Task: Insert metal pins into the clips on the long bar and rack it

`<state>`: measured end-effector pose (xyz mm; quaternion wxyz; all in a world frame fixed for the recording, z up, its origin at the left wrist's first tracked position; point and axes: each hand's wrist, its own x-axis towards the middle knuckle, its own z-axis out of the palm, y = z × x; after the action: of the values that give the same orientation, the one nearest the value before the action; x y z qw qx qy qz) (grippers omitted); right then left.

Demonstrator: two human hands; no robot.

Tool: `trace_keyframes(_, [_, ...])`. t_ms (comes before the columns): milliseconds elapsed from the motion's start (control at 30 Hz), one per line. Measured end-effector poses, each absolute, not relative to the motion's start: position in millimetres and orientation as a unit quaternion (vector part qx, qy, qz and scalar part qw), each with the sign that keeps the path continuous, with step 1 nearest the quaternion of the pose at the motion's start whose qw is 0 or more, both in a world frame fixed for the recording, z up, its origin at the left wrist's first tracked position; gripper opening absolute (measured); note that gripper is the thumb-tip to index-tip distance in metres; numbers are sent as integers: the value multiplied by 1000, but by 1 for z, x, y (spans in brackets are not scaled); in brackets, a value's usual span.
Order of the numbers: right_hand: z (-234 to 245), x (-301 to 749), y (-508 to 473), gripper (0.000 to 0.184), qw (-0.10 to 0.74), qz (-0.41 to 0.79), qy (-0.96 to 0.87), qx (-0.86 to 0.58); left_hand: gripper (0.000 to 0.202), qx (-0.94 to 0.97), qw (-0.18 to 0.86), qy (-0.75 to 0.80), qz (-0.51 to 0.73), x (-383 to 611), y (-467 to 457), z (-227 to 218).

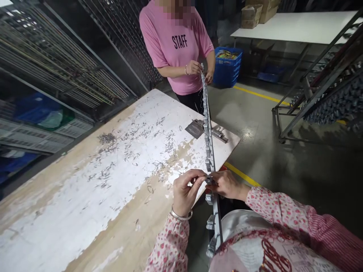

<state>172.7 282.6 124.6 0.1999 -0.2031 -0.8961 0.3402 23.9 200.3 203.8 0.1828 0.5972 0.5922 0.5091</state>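
A long grey metal rack bar (210, 143) runs from my hands away to a co-worker in a pink shirt, whose hands (200, 71) hold its far end. Small metal clips line the bar. My left hand (187, 190), with a bangle at the wrist, and my right hand (225, 185) pinch one small clip (210, 180) on the bar from both sides. Their fingertips almost meet and partly hide the clip. A few more clips hang on the bar just below my hands.
A worn white-and-tan table (85, 189) is strewn with loose metal clips, and flat metal plates (195, 128) lie at its far end. Wire racks stand on the left and a metal frame on the right. Beyond are a blue crate (227, 66) and a white table.
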Motion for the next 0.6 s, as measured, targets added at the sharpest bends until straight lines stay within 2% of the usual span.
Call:
trace_keyframes(100, [126,172,283,25,186,347,-896,-204,3,603,192,585,506,20,200,202])
trace_keyframes(200, [126,175,282,26,187,381,-883,-201,14,544,210,615,530,-3,202,176])
trace_keyframes(267, [123,182,279,33,206,423,-860,-200,23,455,194,703,511,-28,203,141])
trace_keyframes(333, [119,192,272,36,255,452,-825,-222,25,359,174,827,396,-55,200,95])
trace_keyframes(467, [116,214,258,20,342,458,-791,-216,14,316,199,884,280,-77,182,4])
trace_keyframes(600, [127,223,249,40,279,471,-829,-113,16,334,203,895,215,-61,153,-51])
